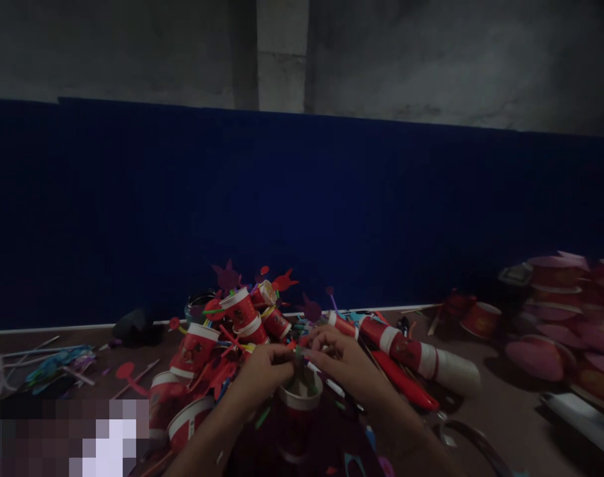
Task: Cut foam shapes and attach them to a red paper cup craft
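A red paper cup with a white rim point(302, 401) stands upright before me, low in the middle of the view. Over its left rim is my left hand point(268, 372), its fingers pinched together. My right hand point(342, 358) is over the right rim, thumb and fingers curled close. Between the fingertips a thin greenish-grey piece point(299, 371) rises from the cup's mouth. It is too dark and blurred to name, and the fingers partly hide it.
Red paper cups point(195, 350) with colourful straws and red cut-outs are heaped at left. A nested row of cups point(424, 358) lies at right, beside a long red object point(401, 381). Blurred red and pink cups point(555, 285) stand far right. A blue panel point(302, 205) closes the back.
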The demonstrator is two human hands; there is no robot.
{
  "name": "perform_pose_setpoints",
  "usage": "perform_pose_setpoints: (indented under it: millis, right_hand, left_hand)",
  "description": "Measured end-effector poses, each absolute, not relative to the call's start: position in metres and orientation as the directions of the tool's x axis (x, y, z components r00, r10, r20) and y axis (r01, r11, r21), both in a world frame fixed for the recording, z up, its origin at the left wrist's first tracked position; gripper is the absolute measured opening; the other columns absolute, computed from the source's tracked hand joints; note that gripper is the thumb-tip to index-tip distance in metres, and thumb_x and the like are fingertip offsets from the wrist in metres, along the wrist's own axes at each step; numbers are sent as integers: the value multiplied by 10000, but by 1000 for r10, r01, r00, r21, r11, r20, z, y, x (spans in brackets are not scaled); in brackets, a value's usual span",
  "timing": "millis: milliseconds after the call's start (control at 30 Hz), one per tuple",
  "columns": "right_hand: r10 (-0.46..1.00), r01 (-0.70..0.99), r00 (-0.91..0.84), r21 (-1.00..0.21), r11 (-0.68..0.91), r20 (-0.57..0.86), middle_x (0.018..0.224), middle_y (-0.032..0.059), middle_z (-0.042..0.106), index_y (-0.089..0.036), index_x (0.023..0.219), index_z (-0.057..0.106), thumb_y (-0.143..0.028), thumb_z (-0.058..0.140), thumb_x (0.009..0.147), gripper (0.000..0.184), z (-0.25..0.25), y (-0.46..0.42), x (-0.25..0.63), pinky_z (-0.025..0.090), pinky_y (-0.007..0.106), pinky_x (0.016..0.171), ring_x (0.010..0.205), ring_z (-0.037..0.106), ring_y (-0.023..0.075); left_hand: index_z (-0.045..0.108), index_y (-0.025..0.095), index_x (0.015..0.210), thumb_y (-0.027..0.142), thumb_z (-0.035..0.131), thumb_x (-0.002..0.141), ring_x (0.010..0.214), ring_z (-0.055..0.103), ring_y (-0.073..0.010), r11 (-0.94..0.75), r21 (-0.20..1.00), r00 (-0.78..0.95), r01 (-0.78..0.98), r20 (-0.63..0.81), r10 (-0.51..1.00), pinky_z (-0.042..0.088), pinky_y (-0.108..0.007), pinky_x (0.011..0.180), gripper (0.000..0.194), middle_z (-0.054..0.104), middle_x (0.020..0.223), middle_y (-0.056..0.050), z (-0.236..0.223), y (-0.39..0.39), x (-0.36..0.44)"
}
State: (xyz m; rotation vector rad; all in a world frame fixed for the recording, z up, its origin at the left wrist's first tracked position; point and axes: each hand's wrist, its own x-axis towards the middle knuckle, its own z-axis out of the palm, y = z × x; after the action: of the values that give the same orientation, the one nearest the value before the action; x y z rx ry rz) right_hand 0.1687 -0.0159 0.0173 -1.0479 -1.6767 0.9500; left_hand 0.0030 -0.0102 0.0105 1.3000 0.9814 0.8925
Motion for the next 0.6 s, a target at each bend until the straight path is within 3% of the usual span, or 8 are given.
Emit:
perform_pose_setpoints:
  millis: [133,333,600]
  right_hand:
    - [921,323,-263,-874,364,286,919,47,582,-175,641,582,-225,613,715,94,20,-18,167,430,277,651,800,558,185]
    - [922,369,-246,-851,374,299,830,32,594,-175,602,578,-171,612,682,86,24,-21,165,429,277,669,790,563,183]
    - [942,394,-189,-857,331,277,858,52,604,-172,586,570,-169,609,659,83,21,-21,165,432,276,651,809,579,200]
  left_hand:
    - [624,123,539,162,558,555,465,375,-66,84,996,355,29,-89,930,270,-196,482,78,485,456,61,12,-14,5]
    - [673,105,599,207,602,570,476,411,-78,91,995,381,50,-103,919,285,-203,498,128,543,490,37,14,-16,5]
    - [730,114,709,217,668,571,549,503,-118,73,997,433,10,-70,898,350,-211,554,183,619,523,9,14,-18,6]
